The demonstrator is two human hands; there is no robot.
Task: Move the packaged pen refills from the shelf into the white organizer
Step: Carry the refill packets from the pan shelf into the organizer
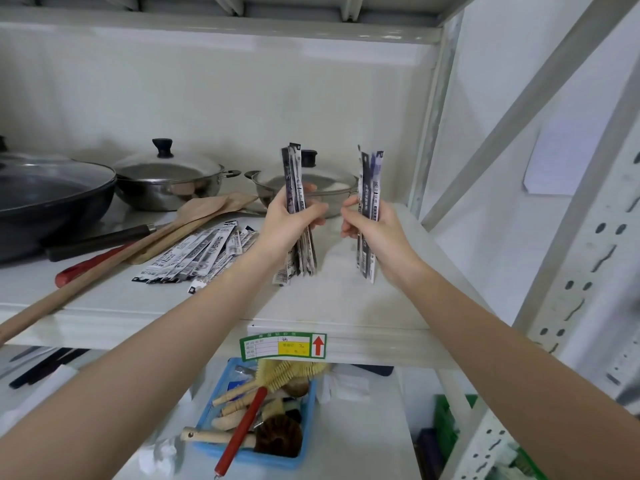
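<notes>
Gripping upright refill packs [295, 206], left hand [289, 225]; right hand [374, 230] grips another bunch [370, 188]. More packs [201, 252] lie on shelf [346, 299].

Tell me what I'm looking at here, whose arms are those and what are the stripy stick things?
There is just one picture, taken by a camera worn on a person's head, looking forward and down, so the two bare arms are that person's own. No robot is here.

The left hand grips an upright bundle of thin black-and-white refill packets. The right hand grips a second upright bundle. These are packaged pen refills.

More packets lie in a loose flat pile on the white metal shelf, to the left of the hands. Behind it are long wooden spatulas, a dark wok with a glass lid and two shiny steel pots with lids.

On the shelf below sits a blue plastic basket of brushes. The white organizer does not show in this picture.
</notes>
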